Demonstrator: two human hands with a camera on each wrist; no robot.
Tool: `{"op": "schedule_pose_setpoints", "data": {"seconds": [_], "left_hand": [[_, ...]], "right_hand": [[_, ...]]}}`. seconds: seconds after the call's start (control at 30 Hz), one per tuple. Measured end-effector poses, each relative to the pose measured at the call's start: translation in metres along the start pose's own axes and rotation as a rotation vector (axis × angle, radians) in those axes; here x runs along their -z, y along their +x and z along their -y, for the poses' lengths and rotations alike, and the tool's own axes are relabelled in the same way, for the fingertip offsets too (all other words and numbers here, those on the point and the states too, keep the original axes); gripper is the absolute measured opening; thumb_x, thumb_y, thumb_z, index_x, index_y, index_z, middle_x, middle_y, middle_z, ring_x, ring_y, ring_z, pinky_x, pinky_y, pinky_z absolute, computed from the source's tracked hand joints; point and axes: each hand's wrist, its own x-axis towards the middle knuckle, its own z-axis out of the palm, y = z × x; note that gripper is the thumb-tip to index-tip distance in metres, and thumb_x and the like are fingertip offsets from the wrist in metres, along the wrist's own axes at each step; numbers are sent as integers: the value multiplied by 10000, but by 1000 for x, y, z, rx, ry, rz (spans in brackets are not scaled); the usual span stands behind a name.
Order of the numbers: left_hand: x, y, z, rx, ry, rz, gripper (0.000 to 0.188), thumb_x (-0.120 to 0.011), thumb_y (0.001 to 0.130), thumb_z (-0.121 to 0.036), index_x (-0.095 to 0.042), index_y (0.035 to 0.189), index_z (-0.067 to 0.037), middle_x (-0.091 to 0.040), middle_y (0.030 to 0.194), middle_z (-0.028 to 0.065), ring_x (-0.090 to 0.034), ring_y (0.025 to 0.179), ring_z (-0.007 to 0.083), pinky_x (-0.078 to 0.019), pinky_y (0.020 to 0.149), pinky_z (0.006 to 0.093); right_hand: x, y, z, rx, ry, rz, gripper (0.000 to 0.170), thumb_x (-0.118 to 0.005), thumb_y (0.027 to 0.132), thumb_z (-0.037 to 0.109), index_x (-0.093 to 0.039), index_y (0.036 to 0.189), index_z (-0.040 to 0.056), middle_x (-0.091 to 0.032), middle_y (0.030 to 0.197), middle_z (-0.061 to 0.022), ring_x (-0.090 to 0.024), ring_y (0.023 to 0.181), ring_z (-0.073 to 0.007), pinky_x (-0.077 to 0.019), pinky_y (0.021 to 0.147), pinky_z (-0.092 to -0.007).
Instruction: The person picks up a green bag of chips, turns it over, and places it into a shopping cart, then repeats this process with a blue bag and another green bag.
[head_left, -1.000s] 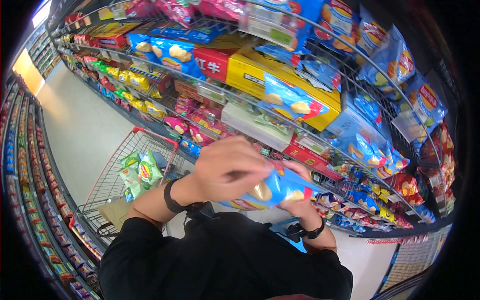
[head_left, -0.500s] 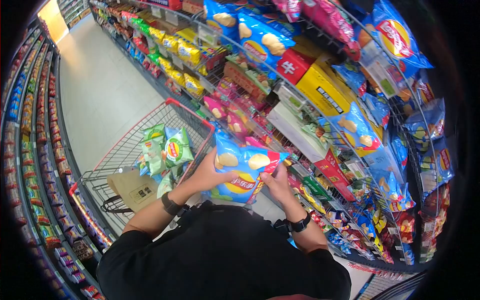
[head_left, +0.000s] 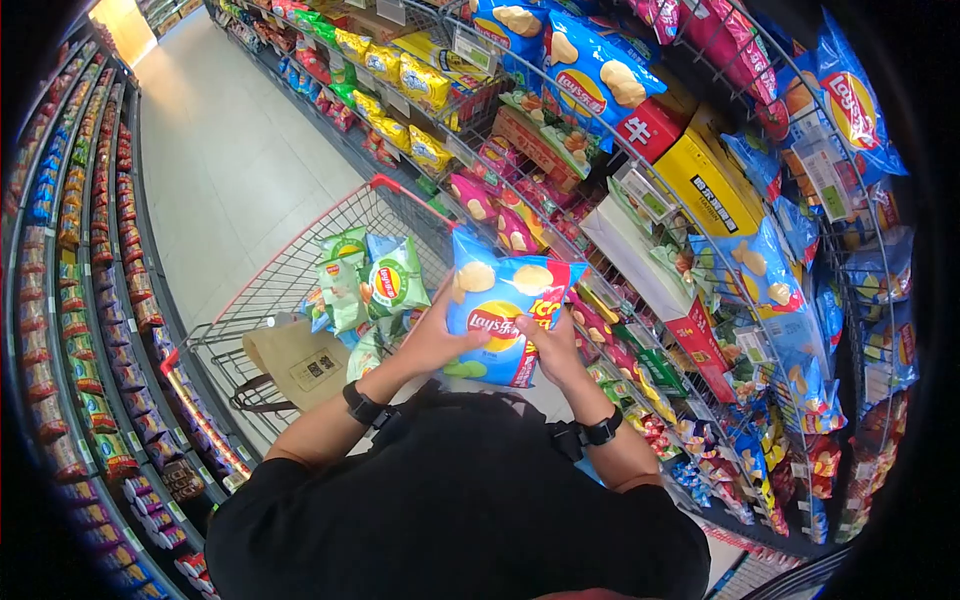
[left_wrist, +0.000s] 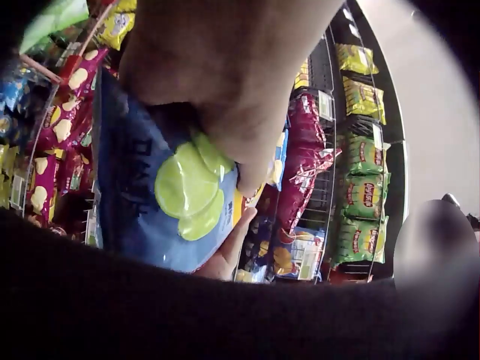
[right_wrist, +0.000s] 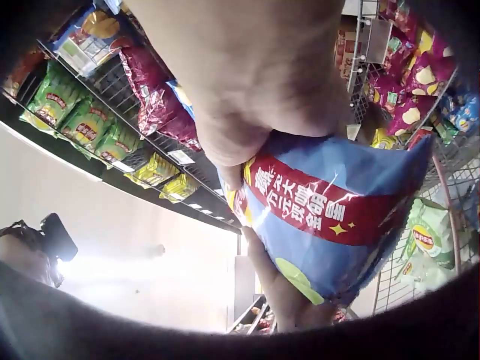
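Observation:
Both hands hold a blue bag of potato chips (head_left: pixel 497 345) in front of the chest, its logo side facing up. The left hand (head_left: pixel 432 338) grips the bag's left side, thumb laid across the front and fingers behind. On the opposite side the right hand (head_left: pixel 556 350) holds it the same way, its thumb near the logo. In the left wrist view the bag's blue back (left_wrist: pixel 131 214) shows with a green printed picture. A red band with white characters crosses the bag (right_wrist: pixel 300 196) in the right wrist view. The fingers behind the bag are largely hidden in the head view.
A wire shopping cart (head_left: pixel 285 275) with a red rim stands at the left, holding green chip bags (head_left: pixel 395 283) and a tan carrier bag (head_left: pixel 295 360). Stocked racks (head_left: pixel 690 230) rise close on the right. Another snack shelf (head_left: pixel 130 400) lines the aisle's left side.
The bag was being turned over near the right-hand rack; both hands brought it left before the chest, logo side up. Over the last half second it tilted more upright and the view shifted slightly.

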Motion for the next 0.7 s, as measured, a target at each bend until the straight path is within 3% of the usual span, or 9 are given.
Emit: {"op": "schedule_pose_setpoints", "data": {"seconds": [0.03,0.17,0.27,0.43,0.53,0.6,0.63,0.7], "left_hand": [[-5,-4,-12,46,-52,-67,884,-773,776,-168,-231,1454,1,-433,1369,135,-434,1259,204,-377,1050,349],[-1,1,-7,51,-119,-74,689,-749,805,-127,-362,1362,-3,-570,1208,102,-564,1097,168,-487,926,323],[-5,4,-18,157,-173,-62,734,-741,813,-146,-323,1398,3,-505,1298,126,-516,1175,197,-445,984,337],[3,16,10,100,-13,-31,810,-716,823,-158,-233,1449,19,-352,1435,150,-394,1298,236,-354,1063,348],[-1,21,9,-57,89,-126,625,-680,835,-110,-391,1384,-32,-453,1347,117,-488,1193,206,-426,959,305],[2,20,-1,-129,306,-208,513,-671,837,-89,-490,1316,-64,-517,1263,88,-541,1106,178,-459,884,278],[3,22,1,-176,251,-83,411,-685,823,-73,-565,1216,-78,-559,1141,51,-571,997,140,-475,793,260],[-8,21,-11,-177,250,11,440,-697,816,-77,-552,1232,-73,-551,1160,52,-563,1017,145,-478,804,271]], "right_hand": [[0,-1,-3,-12,47,10,607,-742,834,196,-414,1304,-3,-575,1212,-121,-578,1084,-188,-483,937,-350],[10,-1,-16,5,85,86,676,-741,837,240,-364,1342,-4,-538,1260,-119,-550,1129,-195,-468,959,-356],[8,-6,-18,-42,131,85,686,-740,838,246,-359,1352,0,-536,1262,-121,-553,1128,-201,-473,954,-356],[11,-9,-20,-104,179,-20,607,-737,837,221,-424,1306,-5,-582,1199,-118,-591,1063,-193,-496,915,-346],[12,-6,-17,-47,106,-148,536,-725,843,177,-459,1269,-9,-602,1162,-114,-607,1019,-185,-506,887,-336],[12,-2,-10,31,58,-249,504,-704,855,136,-451,1265,-13,-603,1154,-109,-606,1006,-172,-508,872,-322],[13,-1,-12,51,21,-278,497,-699,859,131,-450,1264,-14,-605,1149,-107,-606,1001,-169,-510,867,-318],[10,0,-5,56,-34,-289,517,-704,854,130,-438,1276,-5,-590,1174,-112,-587,1041,-178,-484,915,-341]]}}
